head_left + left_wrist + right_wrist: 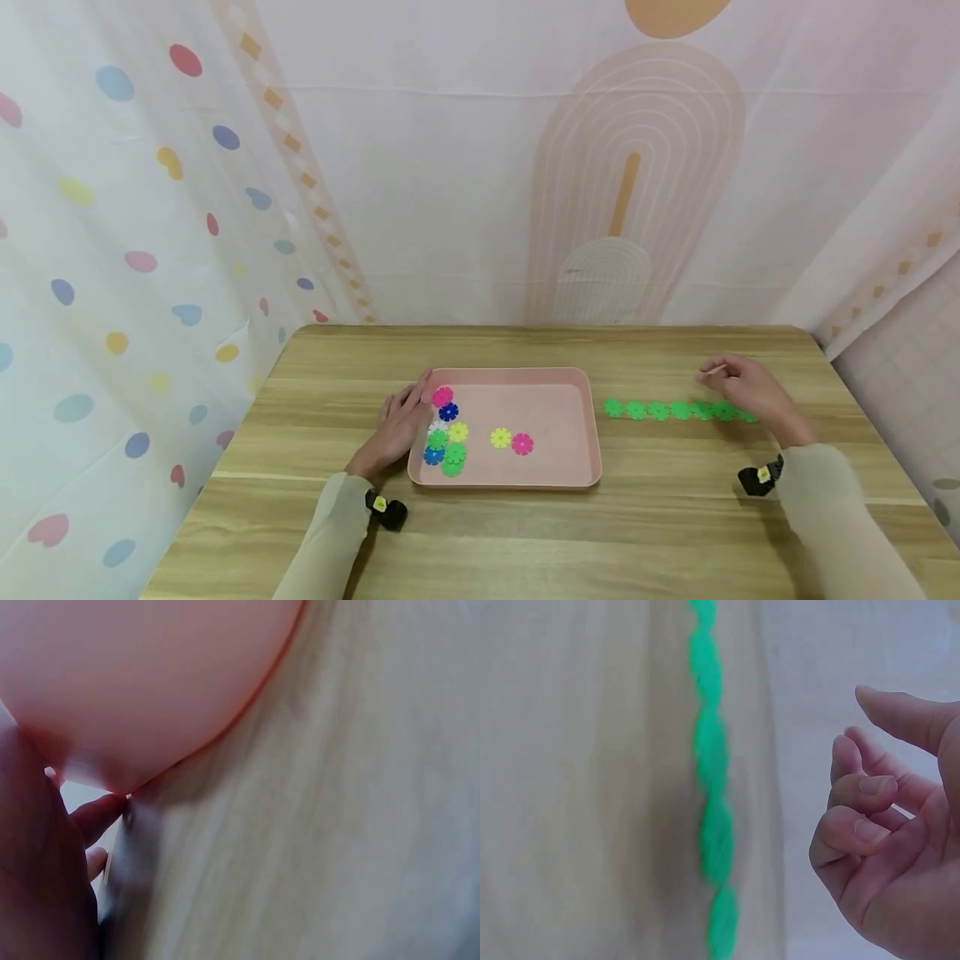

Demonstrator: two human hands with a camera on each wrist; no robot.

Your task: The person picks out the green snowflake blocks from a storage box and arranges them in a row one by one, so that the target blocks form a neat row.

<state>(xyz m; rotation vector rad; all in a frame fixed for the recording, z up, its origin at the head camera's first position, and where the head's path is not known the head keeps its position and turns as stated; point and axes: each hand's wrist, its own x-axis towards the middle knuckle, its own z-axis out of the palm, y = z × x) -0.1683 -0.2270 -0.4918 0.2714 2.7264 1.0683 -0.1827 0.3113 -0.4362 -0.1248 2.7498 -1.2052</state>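
Observation:
My left hand [397, 425] rests at the left rim of a shallow pink tray [547, 475], its fingers extended along the edge. In the left wrist view, fingertips [105, 814] touch the outside of the tray's corner; the thumb is hard to make out. Several flower-shaped plastic discs, pink, blue, yellow, white and green, lie in the tray's left part. A yellow disc [500, 437] and a pink disc [522, 443] sit near its middle. Over a row of green discs [658, 410] hovers my right hand [746, 387], fingers loosely bent, holding nothing. Its forearm side hides the row's right end.
The wooden table [510, 542] carries the tray and the green row, which lies just right of the tray. A patterned curtain [450, 208] hangs behind the table's back edge. Each wrist wears a small black camera [759, 477].

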